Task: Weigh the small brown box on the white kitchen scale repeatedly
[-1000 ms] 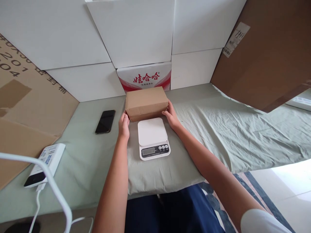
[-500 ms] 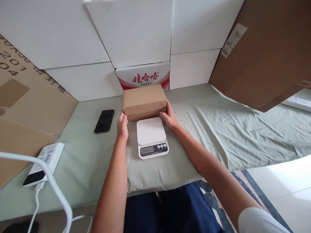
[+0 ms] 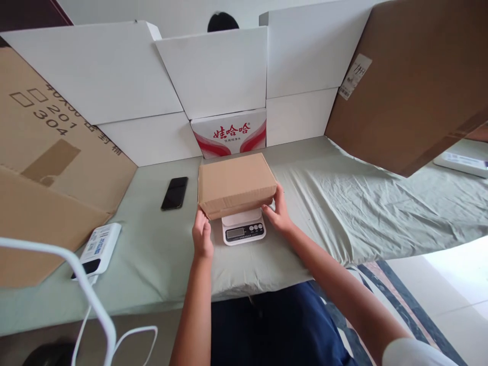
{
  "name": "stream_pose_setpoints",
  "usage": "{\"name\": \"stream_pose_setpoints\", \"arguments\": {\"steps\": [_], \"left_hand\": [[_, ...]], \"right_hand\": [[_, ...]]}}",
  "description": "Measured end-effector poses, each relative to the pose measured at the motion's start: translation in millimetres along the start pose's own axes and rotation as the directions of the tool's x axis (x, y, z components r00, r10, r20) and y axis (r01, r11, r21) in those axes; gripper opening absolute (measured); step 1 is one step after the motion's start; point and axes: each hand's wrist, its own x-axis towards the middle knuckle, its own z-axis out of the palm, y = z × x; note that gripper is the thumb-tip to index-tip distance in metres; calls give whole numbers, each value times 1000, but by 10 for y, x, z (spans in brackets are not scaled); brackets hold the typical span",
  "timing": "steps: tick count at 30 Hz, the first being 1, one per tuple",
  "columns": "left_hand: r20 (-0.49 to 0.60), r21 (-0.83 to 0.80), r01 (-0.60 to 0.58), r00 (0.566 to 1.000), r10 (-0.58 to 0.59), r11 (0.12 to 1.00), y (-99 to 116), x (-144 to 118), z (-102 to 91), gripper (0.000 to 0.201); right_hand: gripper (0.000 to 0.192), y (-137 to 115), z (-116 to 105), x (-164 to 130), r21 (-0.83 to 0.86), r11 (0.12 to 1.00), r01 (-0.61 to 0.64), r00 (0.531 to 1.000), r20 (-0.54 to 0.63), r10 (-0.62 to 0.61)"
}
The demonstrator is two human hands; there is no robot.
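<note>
Plain brown cardboard box (image 3: 236, 184), closed, over white scale (image 3: 243, 226); left hand (image 3: 202, 238), right hand (image 3: 279, 214) clasp its ends.

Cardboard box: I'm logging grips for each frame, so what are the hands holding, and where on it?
Both hands hold the cardboard box: left hand at its near-left corner, right hand at its near-right corner, over the scale.

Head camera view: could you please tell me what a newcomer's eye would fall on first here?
First, the plain brown cardboard box at centre, gripped by the left hand and right hand over the small white digital kitchen scale. Next, the red-and-white printed carton behind it, and the black smartphone lying left on the pale green sheet.
</note>
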Motion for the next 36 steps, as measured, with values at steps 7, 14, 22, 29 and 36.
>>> {"name": "stream_pose_setpoints", "arguments": {"steps": [7, 14, 22, 29, 36], "left_hand": [[-50, 9, 14, 999, -13, 1000, -1, -76, -29, 88], [-98, 29, 10, 995, -7, 1000, -7, -140, -64, 84], [-113, 51, 29, 993, -23, 998, 13, -187, -71, 86], [-116, 30, 12, 993, -8, 999, 15, -188, -76, 81], [-115, 20, -20, 993, 22, 1000, -6, -184, -74, 84]], "right_hand": [[72, -50, 12, -73, -20, 1000, 4, 1000, -8, -4], [67, -87, 23, -117, -2, 1000, 8, 1000, -6, -8], [66, -95, 26, -117, -31, 999, -13, 1000, -26, 12], [60, -108, 24, -110, -57, 998, 8, 999, -41, -10], [63, -93, 13, -107, -118, 992, 39, 997, -57, -46]]}}
